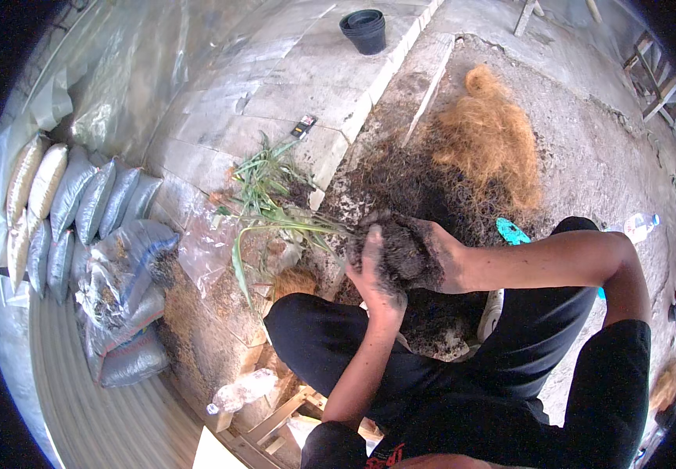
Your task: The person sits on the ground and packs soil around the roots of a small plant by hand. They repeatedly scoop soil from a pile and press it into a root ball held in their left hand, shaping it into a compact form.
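Note:
Both of my hands are around a ball of dark soil [403, 249] at the root end of a leafy plant [297, 221]. My left hand [376, 275] presses on the near left side of the ball, its fingers slightly blurred. My right hand [446, 255], smeared with soil, grips the ball from the right. The plant lies on its side, long green leaves pointing left, away from my hands. Beyond the ball, loose dark soil [396, 170] mixed with fibre covers the ground. A heap of brown coconut fibre [487, 140] lies past it.
Stacked black plant pots [363, 32] stand far ahead. More leafy plants [267, 176] lie to the left, near a small dark device [303, 126]. Filled plastic bags [94, 193] and an open sack [132, 275] sit far left. Plastic bottles lie left [244, 391] and right [640, 227].

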{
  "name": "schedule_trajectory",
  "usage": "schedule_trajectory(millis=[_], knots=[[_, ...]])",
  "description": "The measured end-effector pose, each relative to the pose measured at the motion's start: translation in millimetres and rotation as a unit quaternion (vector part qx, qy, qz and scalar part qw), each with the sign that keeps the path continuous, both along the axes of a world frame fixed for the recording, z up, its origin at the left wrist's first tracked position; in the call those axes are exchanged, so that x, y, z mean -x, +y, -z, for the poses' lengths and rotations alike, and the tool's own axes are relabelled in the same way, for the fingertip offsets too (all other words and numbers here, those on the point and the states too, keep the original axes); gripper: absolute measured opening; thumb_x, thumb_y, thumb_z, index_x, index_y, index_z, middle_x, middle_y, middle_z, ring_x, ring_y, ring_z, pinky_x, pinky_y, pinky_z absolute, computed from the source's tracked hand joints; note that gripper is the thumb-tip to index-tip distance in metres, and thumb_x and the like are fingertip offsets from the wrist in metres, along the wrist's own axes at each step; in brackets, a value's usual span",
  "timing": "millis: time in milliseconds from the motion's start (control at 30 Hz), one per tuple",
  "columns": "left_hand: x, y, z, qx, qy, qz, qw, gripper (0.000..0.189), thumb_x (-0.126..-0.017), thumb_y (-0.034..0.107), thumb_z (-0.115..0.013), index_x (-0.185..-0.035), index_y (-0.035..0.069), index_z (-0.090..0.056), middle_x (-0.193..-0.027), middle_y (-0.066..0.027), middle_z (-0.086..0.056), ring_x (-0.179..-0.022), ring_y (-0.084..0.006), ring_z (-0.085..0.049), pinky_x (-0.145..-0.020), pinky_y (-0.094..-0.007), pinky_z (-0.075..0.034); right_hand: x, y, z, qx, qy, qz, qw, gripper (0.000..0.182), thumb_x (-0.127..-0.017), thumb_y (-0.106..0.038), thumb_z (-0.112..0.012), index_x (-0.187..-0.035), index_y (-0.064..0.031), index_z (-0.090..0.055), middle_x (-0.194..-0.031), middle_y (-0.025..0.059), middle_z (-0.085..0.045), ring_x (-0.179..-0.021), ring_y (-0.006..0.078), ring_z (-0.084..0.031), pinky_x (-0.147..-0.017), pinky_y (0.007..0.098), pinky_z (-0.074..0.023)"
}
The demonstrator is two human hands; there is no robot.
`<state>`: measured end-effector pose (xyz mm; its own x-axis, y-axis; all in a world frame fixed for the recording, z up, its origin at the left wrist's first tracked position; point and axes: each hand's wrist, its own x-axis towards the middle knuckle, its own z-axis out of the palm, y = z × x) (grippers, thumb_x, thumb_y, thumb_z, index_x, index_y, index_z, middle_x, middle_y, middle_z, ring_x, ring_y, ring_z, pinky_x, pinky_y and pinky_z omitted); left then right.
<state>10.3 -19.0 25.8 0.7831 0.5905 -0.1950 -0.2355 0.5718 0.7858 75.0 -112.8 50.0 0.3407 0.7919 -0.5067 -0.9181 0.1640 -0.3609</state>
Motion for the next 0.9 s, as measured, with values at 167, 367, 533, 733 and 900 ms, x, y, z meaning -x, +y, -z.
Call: schedule_trajectory(millis=[167, 367, 533, 733, 900], knots=[[-3, -10, 6, -0.163, 0.073, -0.023, 0.984, 0.054, -0.083, 0.026, -0.066, -0.123, 0.000, -0.043, -0.112, -0.0112, -0.053, -0.097, -0.0195, -0.055, -0.085, -0.0355, -0.047, -5, -6, 11, -0.001, 0.026, 0.034, 0.999, 0.035, -0.093, -0.030, -0.037, -0.108, -0.0091, -0.061, -0.106, 0.0058, -0.065, -0.096, 0.0208, -0.061, -0.090, 0.0359, -0.0467], [-4, -4, 2, -0.108, 0.033, 0.013, 0.994, 0.038, -0.089, 0.028, -0.057, -0.113, -0.002, -0.055, -0.105, -0.0105, -0.059, -0.093, -0.0188, -0.059, -0.081, -0.0345, -0.051, -4, -11, 8, -0.013, -0.008, 0.059, 0.998, 0.034, -0.092, -0.028, -0.040, -0.109, -0.0083, -0.062, -0.110, 0.0052, -0.063, -0.100, 0.0205, -0.059, -0.093, 0.0355, -0.0449], [-6, -19, -7, -0.061, 0.052, -0.046, 0.996, 0.037, -0.089, 0.027, -0.057, -0.113, -0.001, -0.055, -0.104, -0.0096, -0.060, -0.090, -0.0187, -0.060, -0.080, -0.0340, -0.051, 0, -4, 17, -0.010, -0.005, 0.129, 0.992, 0.034, -0.092, -0.026, -0.039, -0.110, -0.0058, -0.061, -0.110, 0.0066, -0.063, -0.099, 0.0206, -0.059, -0.093, 0.0348, -0.0448], [7, -15, 36, -0.312, 0.085, -0.007, 0.946, 0.053, -0.091, 0.027, -0.056, -0.133, 0.000, -0.038, -0.122, -0.0121, -0.052, -0.104, -0.0200, -0.054, -0.089, -0.0359, -0.046, 6, 9, 54, 0.140, -0.050, 0.224, 0.963, 0.039, -0.085, -0.032, -0.050, -0.099, 0.0022, -0.063, -0.095, 0.0151, -0.065, -0.082, 0.0257, -0.062, -0.079, 0.0374, -0.0478], [2, -24, 45, -0.296, 0.029, -0.030, 0.954, 0.043, -0.093, 0.022, -0.054, -0.127, -0.002, -0.045, -0.117, -0.0123, -0.054, -0.102, -0.0187, -0.055, -0.090, -0.0350, -0.047, 2, 15, 73, 0.355, -0.108, 0.201, 0.907, 0.043, -0.084, -0.033, -0.052, -0.097, 0.0065, -0.062, -0.091, 0.0160, -0.064, -0.081, 0.0246, -0.060, -0.077, 0.0374, -0.0454]])
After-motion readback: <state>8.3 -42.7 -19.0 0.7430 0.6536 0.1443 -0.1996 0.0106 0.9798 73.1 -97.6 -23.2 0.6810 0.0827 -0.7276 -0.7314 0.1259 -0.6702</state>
